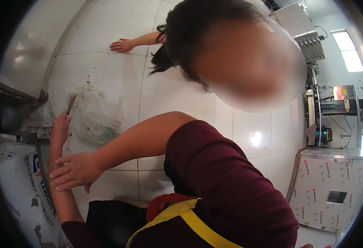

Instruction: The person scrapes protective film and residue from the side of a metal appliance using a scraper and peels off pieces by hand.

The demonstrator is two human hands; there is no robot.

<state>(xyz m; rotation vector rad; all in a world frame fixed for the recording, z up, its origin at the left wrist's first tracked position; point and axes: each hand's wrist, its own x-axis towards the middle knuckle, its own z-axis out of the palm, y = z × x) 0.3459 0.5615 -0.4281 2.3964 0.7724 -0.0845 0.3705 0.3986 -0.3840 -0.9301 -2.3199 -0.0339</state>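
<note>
My left hand point(61, 124) is closed round a narrow knife point(71, 104), whose blade reaches white crumbly debris point(83, 88) on the tiles. Beside the blade lies a crumpled, see-through plastic sheet point(100, 122) with a greenish patch near its lower end. Across my left forearm rests my right hand point(77, 170), its fingers spread and nothing in it.
Close in front, another person point(177, 37) leans in, with a hand point(122, 45) flat on the white tiles point(165, 99). Printed white sacks point(28, 186) stand at left under a metal edge point(20, 93). At right is a film-covered cabinet point(313, 177).
</note>
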